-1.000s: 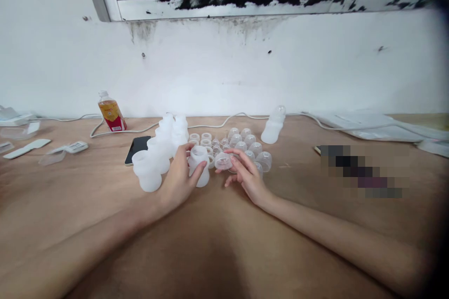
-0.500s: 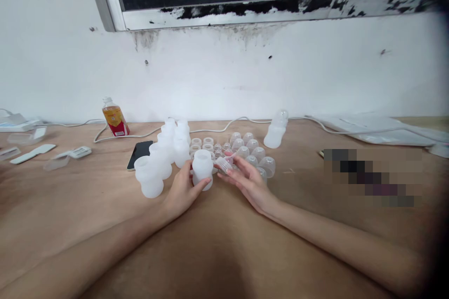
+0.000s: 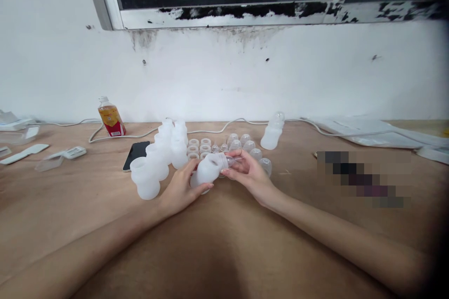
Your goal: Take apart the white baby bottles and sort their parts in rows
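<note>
My left hand point(image 3: 185, 184) is wrapped round a translucent white bottle point(image 3: 206, 171), whose open mouth tilts up to the right. A clear ring with a nipple point(image 3: 224, 161) is pinched in my right hand point(image 3: 249, 175), close against the bottle's mouth; whether they touch I cannot tell. Several white bottles point(image 3: 147, 184) stand in two rows left of my left hand. Behind the held bottle lie clear rings point(image 3: 193, 142) in rows. Several clear domed caps point(image 3: 265, 166) stand behind and beside my right hand, with some nipples partly hidden.
A bottle with a clear cap point(image 3: 271, 135) stands at the back. To the left are a phone point(image 3: 136, 155), a drink bottle point(image 3: 112, 119) and plastic pieces point(image 3: 63, 156). A cable point(image 3: 217, 130) runs along the wall; plastic bags point(image 3: 365, 134) lie at the right.
The bottle in my left hand has gone from upright to tilted right. My right hand has turned the ring with the nipple and brought it to the bottle's mouth.
</note>
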Tool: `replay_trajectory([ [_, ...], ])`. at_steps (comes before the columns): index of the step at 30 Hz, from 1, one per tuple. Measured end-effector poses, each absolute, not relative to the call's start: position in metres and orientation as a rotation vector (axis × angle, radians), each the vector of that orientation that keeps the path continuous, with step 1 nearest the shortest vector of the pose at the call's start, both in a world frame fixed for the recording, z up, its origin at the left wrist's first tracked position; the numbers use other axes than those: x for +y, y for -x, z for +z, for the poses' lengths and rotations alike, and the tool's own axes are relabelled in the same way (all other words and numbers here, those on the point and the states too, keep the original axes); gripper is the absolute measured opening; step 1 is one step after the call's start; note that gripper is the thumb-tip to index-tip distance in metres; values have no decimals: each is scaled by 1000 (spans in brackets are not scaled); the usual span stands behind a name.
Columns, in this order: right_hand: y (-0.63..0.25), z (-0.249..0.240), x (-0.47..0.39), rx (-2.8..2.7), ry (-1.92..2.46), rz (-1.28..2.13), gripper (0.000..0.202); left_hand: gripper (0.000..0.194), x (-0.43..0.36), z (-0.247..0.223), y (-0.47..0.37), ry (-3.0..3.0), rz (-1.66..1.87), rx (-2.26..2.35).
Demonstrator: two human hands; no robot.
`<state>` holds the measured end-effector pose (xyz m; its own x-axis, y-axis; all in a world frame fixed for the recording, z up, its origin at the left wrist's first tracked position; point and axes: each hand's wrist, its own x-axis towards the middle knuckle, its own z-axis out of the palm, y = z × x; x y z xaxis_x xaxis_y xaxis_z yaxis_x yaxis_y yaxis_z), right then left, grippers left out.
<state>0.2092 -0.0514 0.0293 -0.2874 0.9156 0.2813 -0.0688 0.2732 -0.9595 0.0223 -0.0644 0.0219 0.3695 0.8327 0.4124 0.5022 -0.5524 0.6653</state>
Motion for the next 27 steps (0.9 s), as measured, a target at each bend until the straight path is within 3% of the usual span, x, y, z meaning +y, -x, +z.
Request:
replay_trajectory([
  [7,-231,58,-41,-2082,967,992,33,42,-66,34,-21,-2131,872,1120],
  [12,-239,62,-40,-2384,859,792,34,35,-63,35,-19,-1728,590,916],
  [17,-239,64,-39,-2441,765,757,37,41,-63,44,-14,-1327,470,870],
  [27,-231,48,-39,-2197,1045,1055,31,46,-72,50,-21,-2322,828,1084],
])
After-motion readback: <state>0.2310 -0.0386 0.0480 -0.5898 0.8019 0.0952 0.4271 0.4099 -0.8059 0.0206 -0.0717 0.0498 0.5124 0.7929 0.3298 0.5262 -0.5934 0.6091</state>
